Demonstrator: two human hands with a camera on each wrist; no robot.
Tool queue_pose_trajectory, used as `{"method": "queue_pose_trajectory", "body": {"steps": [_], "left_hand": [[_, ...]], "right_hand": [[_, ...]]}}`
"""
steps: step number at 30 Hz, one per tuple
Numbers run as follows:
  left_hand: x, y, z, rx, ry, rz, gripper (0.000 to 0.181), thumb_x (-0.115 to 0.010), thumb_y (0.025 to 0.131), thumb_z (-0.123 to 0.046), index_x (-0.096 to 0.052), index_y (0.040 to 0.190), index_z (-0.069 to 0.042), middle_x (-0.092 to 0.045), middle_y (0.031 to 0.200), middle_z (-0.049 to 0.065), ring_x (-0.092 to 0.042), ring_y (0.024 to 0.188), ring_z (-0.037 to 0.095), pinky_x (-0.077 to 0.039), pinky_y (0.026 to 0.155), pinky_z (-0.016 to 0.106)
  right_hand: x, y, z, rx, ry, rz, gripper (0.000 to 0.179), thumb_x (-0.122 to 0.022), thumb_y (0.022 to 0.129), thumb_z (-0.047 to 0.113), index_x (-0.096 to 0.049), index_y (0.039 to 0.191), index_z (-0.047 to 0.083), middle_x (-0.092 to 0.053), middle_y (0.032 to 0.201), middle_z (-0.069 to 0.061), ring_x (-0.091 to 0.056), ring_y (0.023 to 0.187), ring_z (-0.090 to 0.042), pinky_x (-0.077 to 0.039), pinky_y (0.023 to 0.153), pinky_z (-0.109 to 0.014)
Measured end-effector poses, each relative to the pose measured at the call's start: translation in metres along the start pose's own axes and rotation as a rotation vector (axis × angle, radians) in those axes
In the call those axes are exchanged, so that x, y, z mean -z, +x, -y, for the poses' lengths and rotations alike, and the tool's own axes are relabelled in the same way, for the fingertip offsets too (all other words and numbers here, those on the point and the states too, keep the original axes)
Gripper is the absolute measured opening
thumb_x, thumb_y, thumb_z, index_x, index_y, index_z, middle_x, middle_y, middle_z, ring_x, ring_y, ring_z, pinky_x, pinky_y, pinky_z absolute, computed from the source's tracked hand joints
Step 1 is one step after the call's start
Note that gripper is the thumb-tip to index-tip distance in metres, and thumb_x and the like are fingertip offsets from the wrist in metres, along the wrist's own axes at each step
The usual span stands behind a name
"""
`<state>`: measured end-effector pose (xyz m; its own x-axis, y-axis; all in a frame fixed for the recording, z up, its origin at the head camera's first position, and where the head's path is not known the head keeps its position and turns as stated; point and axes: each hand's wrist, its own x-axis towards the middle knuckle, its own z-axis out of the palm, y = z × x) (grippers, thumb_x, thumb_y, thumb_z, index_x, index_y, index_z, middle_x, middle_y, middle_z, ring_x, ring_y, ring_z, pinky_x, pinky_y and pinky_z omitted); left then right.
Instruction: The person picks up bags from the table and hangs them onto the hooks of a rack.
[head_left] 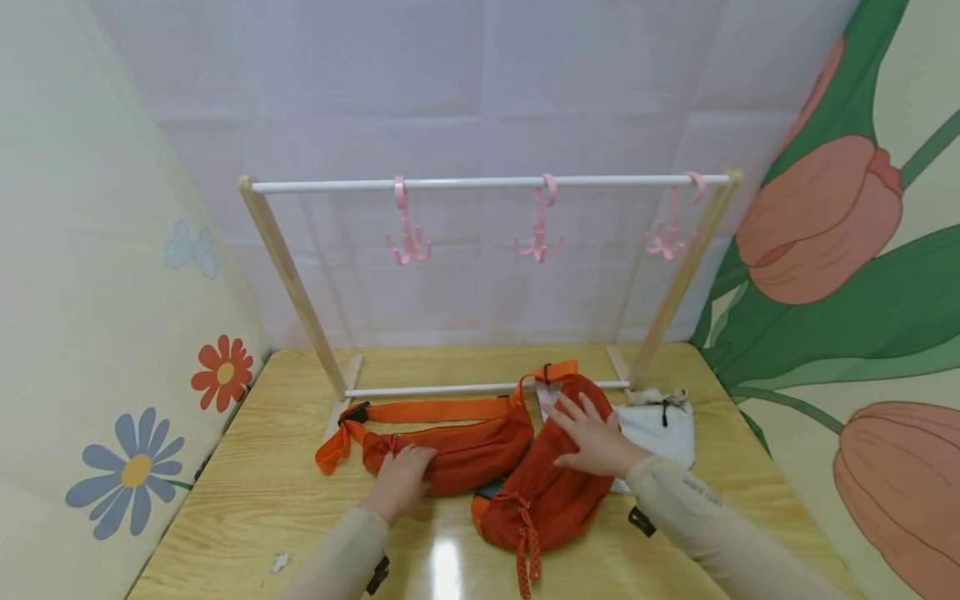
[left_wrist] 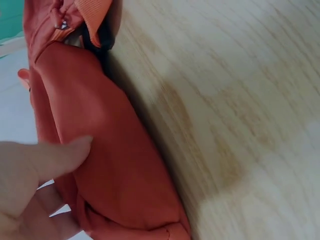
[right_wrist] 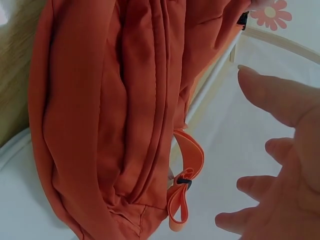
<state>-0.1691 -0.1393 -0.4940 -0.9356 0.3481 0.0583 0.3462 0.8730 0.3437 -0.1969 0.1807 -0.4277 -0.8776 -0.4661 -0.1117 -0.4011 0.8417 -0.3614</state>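
On the table lie two red-orange bags. The left one is a waist bag [head_left: 480, 454] with an orange strap and black buckle. My left hand [head_left: 405, 479] grips its left part, the thumb [left_wrist: 70, 155] on the red fabric and the other fingers around its far side. To the right, a rounder red bag [head_left: 558, 492] with a zip and dangling cords lies slanted against it. Above this second bag my right hand [head_left: 596, 437] hovers with fingers spread; the right wrist view shows the fingers [right_wrist: 260, 187] apart from the fabric. A white drawstring pouch [head_left: 660, 429] lies partly behind that bag.
Behind the bags stands a wooden rack with a white top bar [head_left: 472, 183]. Three pink hooks hang from it: left [head_left: 407, 237], middle [head_left: 538, 237] and right [head_left: 667, 237]. A low white bar [head_left: 427, 390] crosses the rack's base. Painted walls flank the wooden table [head_left: 247, 492].
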Motion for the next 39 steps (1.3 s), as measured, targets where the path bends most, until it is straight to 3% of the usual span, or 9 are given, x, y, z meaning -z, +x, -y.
{"method": "queue_pose_trajectory", "body": {"steps": [3,6,12,17,24,29,34,39], "left_hand": [[-0.004,0.002,0.001,0.002,0.068,-0.054,0.024,-0.08,0.076,-0.006,-0.069,0.098,-0.005,-0.071,0.092,0.01,-0.066,0.087,0.03,-0.051,0.073,0.049],[-0.004,0.001,0.001,0.013,0.085,-0.094,0.018,-0.08,0.074,-0.007,-0.071,0.09,-0.008,-0.071,0.082,0.006,-0.067,0.075,0.025,-0.052,0.06,0.041],[0.006,-0.003,-0.005,0.046,0.032,-0.196,0.016,-0.08,0.073,-0.003,-0.075,0.087,-0.008,-0.072,0.081,0.004,-0.067,0.071,0.025,-0.053,0.057,0.039],[0.015,-0.006,-0.01,0.054,0.004,-0.289,0.014,-0.079,0.074,-0.004,-0.075,0.086,-0.01,-0.072,0.079,0.003,-0.067,0.069,0.026,-0.052,0.056,0.039],[0.022,-0.008,-0.017,0.028,-0.025,-0.4,0.012,-0.081,0.075,-0.008,-0.075,0.085,-0.012,-0.072,0.08,0.002,-0.067,0.067,0.025,-0.052,0.055,0.04],[0.022,-0.01,-0.022,-0.043,-0.024,-0.533,0.015,-0.082,0.072,-0.006,-0.074,0.082,-0.012,-0.072,0.078,0.003,-0.067,0.064,0.025,-0.05,0.052,0.039],[0.02,-0.01,-0.029,-0.157,0.028,-0.712,0.021,-0.086,0.064,-0.002,-0.073,0.078,-0.01,-0.071,0.074,0.002,-0.066,0.061,0.022,-0.05,0.05,0.035],[0.016,-0.006,-0.032,-0.273,0.048,-0.829,0.024,-0.087,0.06,-0.001,-0.073,0.077,-0.009,-0.071,0.074,0.001,-0.068,0.064,0.017,-0.053,0.055,0.032]], "right_hand": [[-0.003,-0.001,0.001,-0.001,0.019,0.005,0.079,-0.075,0.087,0.023,-0.032,0.152,0.01,-0.017,0.157,-0.023,-0.009,0.139,-0.055,-0.006,0.092,-0.083],[-0.006,-0.001,0.003,-0.004,0.041,0.014,0.078,-0.074,0.088,0.024,-0.033,0.152,0.009,-0.018,0.157,-0.024,-0.01,0.139,-0.055,-0.008,0.093,-0.083],[-0.016,-0.001,0.003,-0.031,0.108,0.044,0.076,-0.07,0.091,0.027,-0.03,0.153,0.009,-0.017,0.156,-0.025,-0.01,0.14,-0.053,-0.009,0.095,-0.081],[-0.024,0.001,0.003,-0.037,0.169,0.031,0.075,-0.065,0.094,0.034,-0.03,0.152,0.003,-0.023,0.154,-0.028,-0.019,0.138,-0.052,-0.016,0.098,-0.078],[-0.029,0.006,0.01,-0.023,0.402,-0.042,0.078,-0.056,0.098,0.043,-0.026,0.149,-0.008,-0.03,0.151,-0.027,-0.027,0.139,-0.042,-0.025,0.11,-0.056],[-0.03,0.011,0.023,-0.123,0.545,-0.079,0.08,-0.049,0.1,0.046,-0.017,0.152,-0.005,-0.027,0.153,-0.026,-0.029,0.138,-0.041,-0.027,0.109,-0.057],[-0.034,0.018,0.037,-0.1,0.68,-0.132,0.078,-0.049,0.101,0.042,-0.01,0.155,0.0,-0.032,0.151,-0.025,-0.037,0.135,-0.039,-0.033,0.106,-0.054],[-0.032,0.021,0.047,-0.134,0.938,-0.118,0.078,-0.05,0.1,0.045,-0.01,0.156,0.006,-0.041,0.146,-0.023,-0.05,0.124,-0.037,-0.05,0.087,-0.053]]}}
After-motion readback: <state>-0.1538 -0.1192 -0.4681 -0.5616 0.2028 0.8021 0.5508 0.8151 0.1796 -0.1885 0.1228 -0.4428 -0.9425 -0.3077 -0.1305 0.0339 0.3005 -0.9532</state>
